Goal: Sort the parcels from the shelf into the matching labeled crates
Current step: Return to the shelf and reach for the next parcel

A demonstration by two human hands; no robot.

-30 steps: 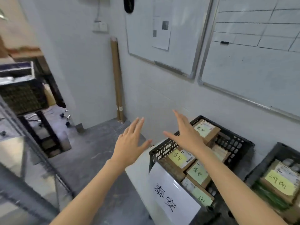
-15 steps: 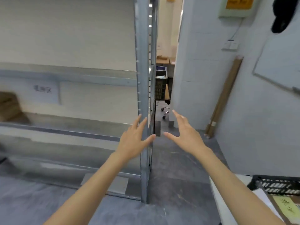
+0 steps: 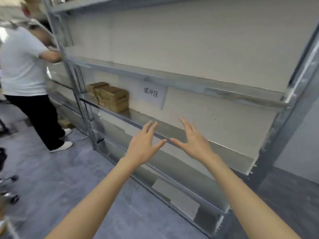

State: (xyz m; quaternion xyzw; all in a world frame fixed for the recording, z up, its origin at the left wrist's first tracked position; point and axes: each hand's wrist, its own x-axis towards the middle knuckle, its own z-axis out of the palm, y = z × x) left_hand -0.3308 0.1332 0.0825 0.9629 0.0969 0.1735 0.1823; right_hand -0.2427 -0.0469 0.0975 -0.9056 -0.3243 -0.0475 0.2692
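Observation:
A grey metal shelf unit [image 3: 172,78] fills the view. On its middle level, at the left end, sits a stack of brown cardboard parcels [image 3: 110,97]. A white paper sign [image 3: 151,95] with black characters hangs on the backing to their right. My left hand [image 3: 143,145] and my right hand [image 3: 193,140] are both held out in front of the shelf edge, fingers spread, palms facing each other, holding nothing. Both hands are to the right of and below the parcels. No crates are in view.
A person in a white shirt and black trousers [image 3: 22,75] stands at the left, leaning on the shelf post. A small box [image 3: 66,124] lies on the grey floor near their feet. Chair castors [image 3: 10,188] show at the left edge.
My view has swung left from the labeled crates, past the shelf's end post, to face the shelf front. Both hands stay raised and empty.

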